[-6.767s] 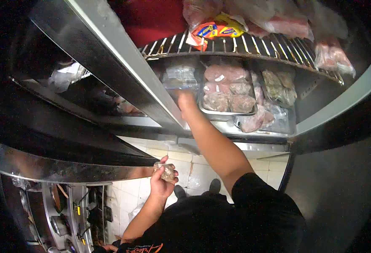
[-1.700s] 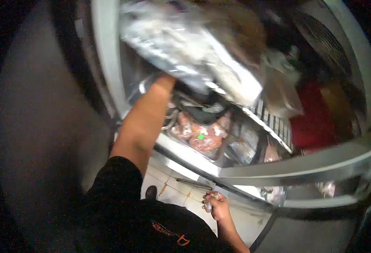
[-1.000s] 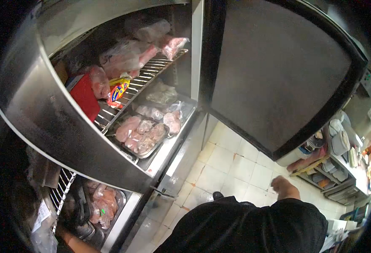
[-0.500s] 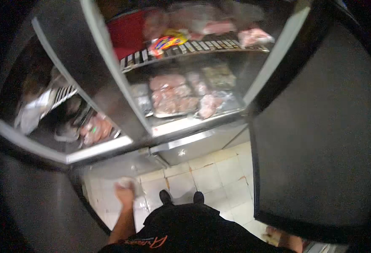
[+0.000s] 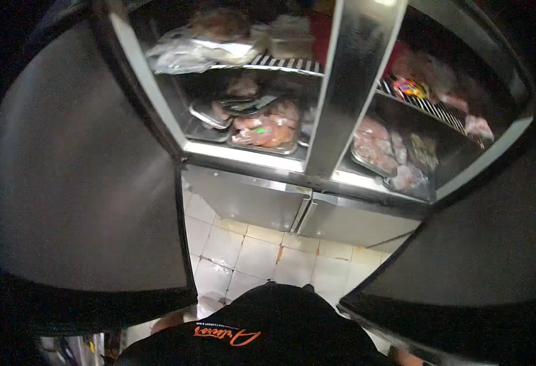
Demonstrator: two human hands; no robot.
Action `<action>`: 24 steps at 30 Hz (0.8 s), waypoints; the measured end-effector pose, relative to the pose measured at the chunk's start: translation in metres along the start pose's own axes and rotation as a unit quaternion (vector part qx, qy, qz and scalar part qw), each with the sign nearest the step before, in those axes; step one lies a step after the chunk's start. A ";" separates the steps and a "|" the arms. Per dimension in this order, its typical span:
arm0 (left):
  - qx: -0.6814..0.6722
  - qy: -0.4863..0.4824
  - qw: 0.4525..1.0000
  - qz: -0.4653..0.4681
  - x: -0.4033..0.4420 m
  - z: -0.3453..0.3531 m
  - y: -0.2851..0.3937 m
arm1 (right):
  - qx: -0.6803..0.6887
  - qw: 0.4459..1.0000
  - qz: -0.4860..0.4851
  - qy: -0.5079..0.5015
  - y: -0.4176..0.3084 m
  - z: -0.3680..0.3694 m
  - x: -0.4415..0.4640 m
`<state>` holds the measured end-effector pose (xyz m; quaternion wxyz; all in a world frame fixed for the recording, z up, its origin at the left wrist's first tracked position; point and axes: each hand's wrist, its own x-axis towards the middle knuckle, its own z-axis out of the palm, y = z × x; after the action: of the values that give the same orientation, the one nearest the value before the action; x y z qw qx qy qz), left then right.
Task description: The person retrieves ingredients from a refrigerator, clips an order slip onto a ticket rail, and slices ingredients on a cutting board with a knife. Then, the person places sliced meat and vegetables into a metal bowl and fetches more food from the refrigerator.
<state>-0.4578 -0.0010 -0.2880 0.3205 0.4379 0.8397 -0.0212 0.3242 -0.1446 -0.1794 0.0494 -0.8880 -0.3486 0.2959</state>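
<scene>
Head view: fridge with two bays, both doors open, steel post (image 5: 356,79) between the bays. Left bay: wire shelf (image 5: 289,63) with bagged stuff on top; below it, trays incl. orange-pink bagged pieces (image 5: 271,133) with a green tag. Right bay: red-yellow packet (image 5: 411,88) on its rack, pink packs (image 5: 372,143) on a tray below. Left door (image 5: 91,165) and right door (image 5: 493,244) stand out toward the wearer, blocking both sides. Black shirt (image 5: 280,329) covers the bottom middle.

Pale see-through item (image 5: 210,305) is just beside left hand (image 5: 169,321), near left door's lower corner. Right hand (image 5: 402,357) is by right door's lower edge.

Left hand mostly hidden by door and shirt: can't tell finger state or whether it grips the item. Right hand cut off by frame, only a patch of skin; fingers can't be told either. Item's outline unclear; upper contents blurred.
</scene>
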 end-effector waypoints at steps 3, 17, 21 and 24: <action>-0.057 0.059 0.996 -0.025 0.008 -0.041 -0.014 | -0.071 0.980 -0.175 -0.061 -0.071 0.010 0.008; -0.080 0.010 0.995 0.066 -0.028 0.006 0.110 | -0.157 0.795 -0.432 -0.395 -0.347 0.082 0.054; -0.104 0.063 0.990 0.074 -0.060 0.036 0.220 | -0.292 0.637 -0.546 -0.459 -0.379 0.151 0.110; -0.102 0.162 0.981 -0.013 -0.117 0.046 0.263 | -0.438 0.419 -0.631 -0.485 -0.402 0.209 0.150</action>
<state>-0.1887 0.0619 -0.1954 0.2234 0.3893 0.8839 0.1316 0.0575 0.2300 -0.3059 -0.3508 -0.0302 -0.8596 0.3703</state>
